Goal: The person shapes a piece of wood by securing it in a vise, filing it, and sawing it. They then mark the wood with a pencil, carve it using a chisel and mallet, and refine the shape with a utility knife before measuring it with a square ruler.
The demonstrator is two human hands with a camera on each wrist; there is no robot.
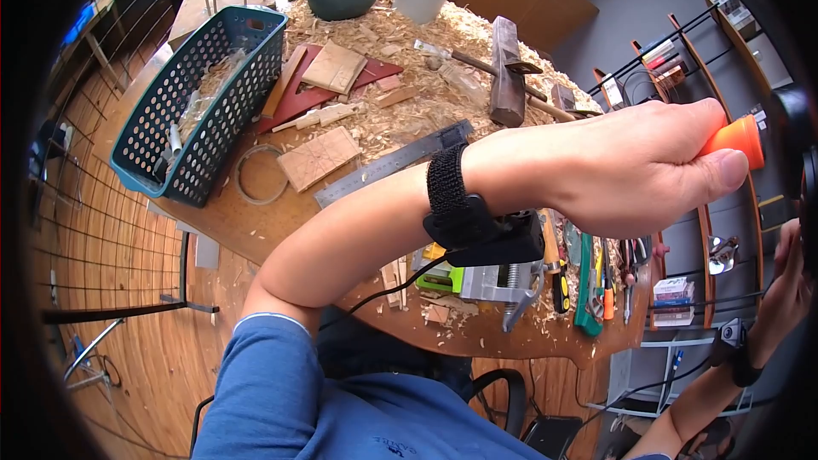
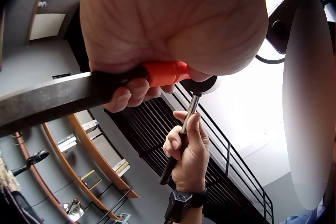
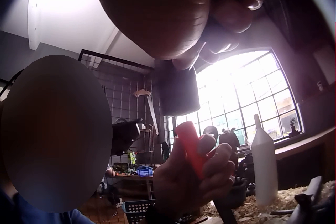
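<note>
My left hand (image 1: 630,166) grips an orange-and-black handled chisel (image 1: 738,143), held up above the right side of the table. Only the orange butt shows in the head view; the left wrist view shows its flat, dark metal blade (image 2: 50,98). At the right edge of the head view, my right hand (image 2: 190,155) is partly cut off. It grips the black handle of a mallet (image 2: 192,106) with a shiny metal shaft. The mallet's black round head (image 3: 178,90) is close above the orange butt in the right wrist view.
Wood shavings (image 1: 400,77) cover much of the table, with a dark wooden hand plane (image 1: 508,77), a steel ruler (image 1: 396,162) and square wood pieces (image 1: 319,158). A teal basket (image 1: 200,106) stands left; a vise (image 1: 503,281) and several hand tools lie along the near edge.
</note>
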